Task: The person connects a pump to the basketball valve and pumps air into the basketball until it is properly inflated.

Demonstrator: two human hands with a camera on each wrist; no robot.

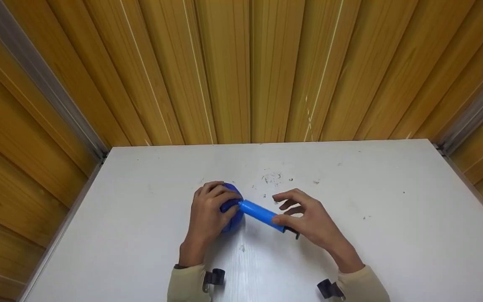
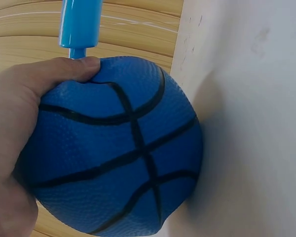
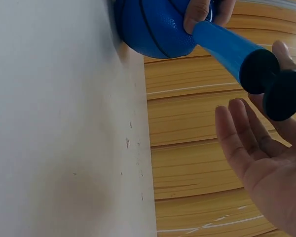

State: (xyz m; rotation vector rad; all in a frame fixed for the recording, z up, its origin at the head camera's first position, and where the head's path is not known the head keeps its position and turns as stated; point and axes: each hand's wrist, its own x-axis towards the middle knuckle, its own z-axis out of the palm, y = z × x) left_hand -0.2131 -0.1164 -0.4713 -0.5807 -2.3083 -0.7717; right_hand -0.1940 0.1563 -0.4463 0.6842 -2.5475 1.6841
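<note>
A small blue basketball (image 2: 113,148) with black lines sits against the white tabletop, its outline slightly uneven. My left hand (image 1: 210,209) grips it, with the thumb and a finger beside the spot where the pump meets the ball. From there a light-blue hand pump (image 1: 261,214) slants toward the right; its black handle (image 3: 284,95) is at the far end, close to the barrel. My right hand (image 1: 306,216) is by that end. Its thumb touches the barrel, while the other fingers are spread loosely apart from it. The tip inside the ball is hidden.
The white table (image 1: 141,235) bears small dark marks and scuffs. Behind it rises a yellow wood-grain panel wall (image 1: 233,84), with similar panels at both sides. A small black device (image 1: 214,277) is strapped at the left wrist, another (image 1: 329,288) at the right.
</note>
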